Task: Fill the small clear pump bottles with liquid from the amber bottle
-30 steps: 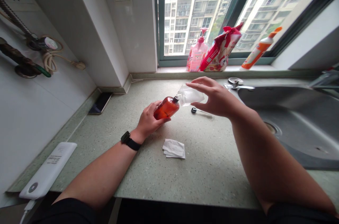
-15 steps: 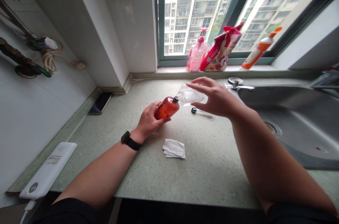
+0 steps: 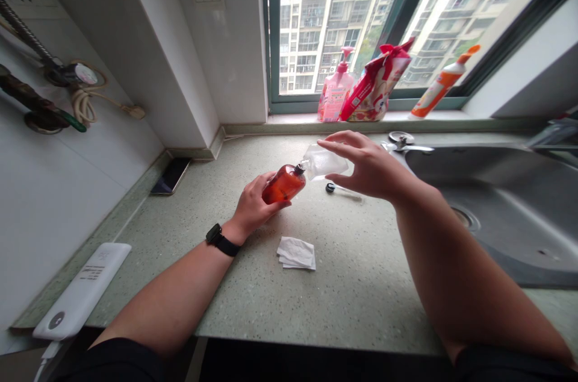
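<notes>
Tilted to the right in my left hand [image 3: 255,204] is a reddish-orange bottle [image 3: 285,184] with a black neck. Its mouth meets the neck of a clear bottle [image 3: 326,161], which lies tilted with its neck towards the left. My right hand [image 3: 365,165] has its fingers and thumb wrapped round the clear bottle's body. Just below that bottle, a black pump or dropper cap with a clear tube [image 3: 330,188] rests on the counter. A folded white tissue [image 3: 297,252] lies nearer to me, between my forearms.
The speckled green counter [image 3: 356,303] runs up to a steel sink [image 3: 519,201] with a tap [image 3: 409,147] at the right. A phone [image 3: 171,176] and a white power bank [image 3: 83,291] lie at the left. A pink pump bottle [image 3: 335,96], a red bag [image 3: 377,87] and an orange-and-white bottle [image 3: 440,88] stand on the sill.
</notes>
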Tool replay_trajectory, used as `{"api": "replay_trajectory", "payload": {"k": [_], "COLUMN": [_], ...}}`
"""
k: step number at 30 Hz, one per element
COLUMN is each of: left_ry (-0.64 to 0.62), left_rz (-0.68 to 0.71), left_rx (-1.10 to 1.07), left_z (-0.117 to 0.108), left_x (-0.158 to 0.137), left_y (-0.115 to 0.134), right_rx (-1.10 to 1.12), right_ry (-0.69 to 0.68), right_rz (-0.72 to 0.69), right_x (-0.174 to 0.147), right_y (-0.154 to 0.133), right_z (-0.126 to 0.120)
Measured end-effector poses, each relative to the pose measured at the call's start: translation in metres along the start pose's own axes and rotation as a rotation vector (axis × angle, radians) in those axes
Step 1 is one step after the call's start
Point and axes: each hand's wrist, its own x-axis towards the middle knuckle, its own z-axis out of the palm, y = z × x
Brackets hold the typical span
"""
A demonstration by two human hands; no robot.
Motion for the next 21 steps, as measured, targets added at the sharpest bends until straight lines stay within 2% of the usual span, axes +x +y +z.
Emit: {"api": "replay_trajectory", "payload": {"k": [21], "left_ry": [-0.007], "left_rz": [0.002], "left_rx": [-0.003], "left_z": [0.0], "left_x": [0.0004], "left_y": [-0.0007], "right_rx": [0.01], "right_ry": [0.011], "right_rz": [-0.008], "right_x": [0.0011], "right_y": [-0.0034], "right_z": [-0.001]}}
